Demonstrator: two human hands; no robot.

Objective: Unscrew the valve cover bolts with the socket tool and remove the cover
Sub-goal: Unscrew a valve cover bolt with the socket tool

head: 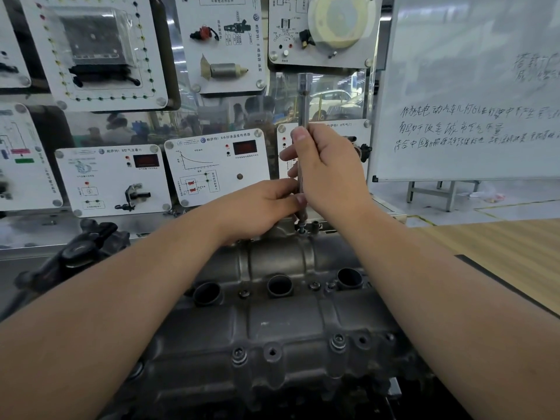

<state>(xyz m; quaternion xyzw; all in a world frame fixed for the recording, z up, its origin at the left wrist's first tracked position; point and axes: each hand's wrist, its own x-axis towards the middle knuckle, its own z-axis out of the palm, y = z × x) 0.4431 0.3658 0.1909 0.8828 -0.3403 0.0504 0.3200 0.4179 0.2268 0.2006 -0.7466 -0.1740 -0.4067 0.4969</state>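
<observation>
A grey metal valve cover fills the lower middle, with three round plug wells and several bolts along its near edge. A long steel socket tool stands upright on a bolt at the cover's far edge. My right hand grips the tool's shaft, thumb pointing up. My left hand rests on the far edge of the cover, and its fingertips pinch the tool's lower end just above the bolt.
Behind the engine stands a display wall of white sensor panels. A whiteboard with handwriting is at the right. A wooden tabletop lies to the right of the engine. Black engine parts sit at the left.
</observation>
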